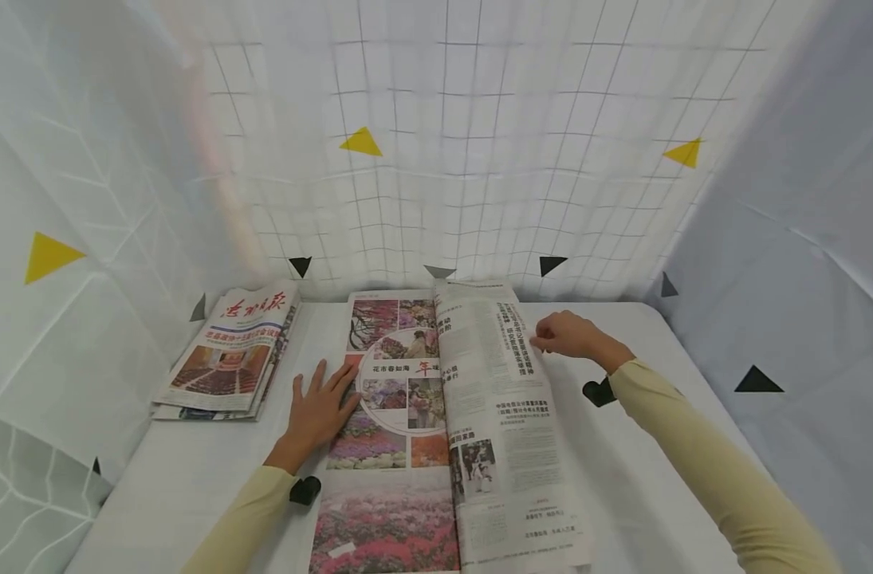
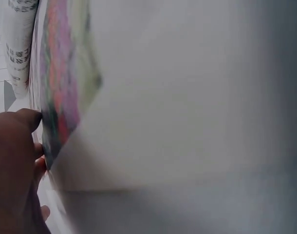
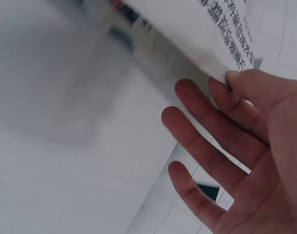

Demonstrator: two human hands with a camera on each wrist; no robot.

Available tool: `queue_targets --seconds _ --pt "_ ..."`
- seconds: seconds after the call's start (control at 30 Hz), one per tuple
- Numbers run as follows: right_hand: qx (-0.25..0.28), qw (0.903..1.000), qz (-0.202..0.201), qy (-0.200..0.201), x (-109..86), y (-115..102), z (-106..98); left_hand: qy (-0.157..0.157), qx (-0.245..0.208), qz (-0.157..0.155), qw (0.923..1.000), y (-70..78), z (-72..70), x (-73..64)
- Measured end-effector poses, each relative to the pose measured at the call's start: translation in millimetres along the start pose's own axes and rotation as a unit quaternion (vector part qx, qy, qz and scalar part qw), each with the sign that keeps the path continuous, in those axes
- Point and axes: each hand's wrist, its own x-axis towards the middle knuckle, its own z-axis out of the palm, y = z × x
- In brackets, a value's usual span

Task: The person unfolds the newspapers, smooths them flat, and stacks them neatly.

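An open newspaper (image 1: 504,383) lies lengthwise on the white table, its left page printed with flower photos and its right page, mostly text, lifted in a curve. My right hand (image 1: 568,335) pinches the outer edge of that page between thumb and forefinger; the right wrist view shows the other fingers (image 3: 202,131) spread below the sheet. On the left, my left hand (image 1: 321,406) rests on the flower page's outer edge with its fingers spread. The left wrist view has the same hand (image 2: 14,161) with fingertips at the colourful sheet's edge.
A stack of folded newspapers (image 1: 228,351) with a red masthead lies at the table's left. The white table (image 1: 651,494) ends at a gridded white curtain (image 1: 465,159) behind it. White sheets hang on both sides, with yellow and black triangles stuck on.
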Motion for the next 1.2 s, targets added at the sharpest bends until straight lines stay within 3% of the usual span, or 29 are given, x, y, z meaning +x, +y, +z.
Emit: queue_targets --seconds 0.17,0.4,0.63,0.83,1.03,1.2 --pt "-0.008 0.9985 0.054 -0.002 -11.1 25 -5 -0.005 0.005 -0.015 0.9999 -0.6 -3.5 3.2" --pt "-0.024 0.9947 0.099 -0.015 -38.9 66 -5 -0.014 0.019 -0.045 0.9987 -1.8 -3.0 4.6" --pt "-0.043 0.9867 0.156 0.017 -70.7 114 -8 -0.012 0.022 -0.047 0.9986 -1.7 -5.6 3.9" --pt "-0.042 0.9688 0.241 0.039 -94.3 141 -4 -0.017 0.025 -0.056 0.9980 -1.3 -7.8 1.5" --pt "-0.016 0.9522 0.292 0.088 -115.9 154 2 -0.014 0.017 -0.052 0.9984 -3.1 -3.9 -0.3" --pt "0.025 0.9264 0.346 0.146 -123.6 165 11 -0.017 0.018 -0.037 0.9990 -5.6 -2.8 1.9"
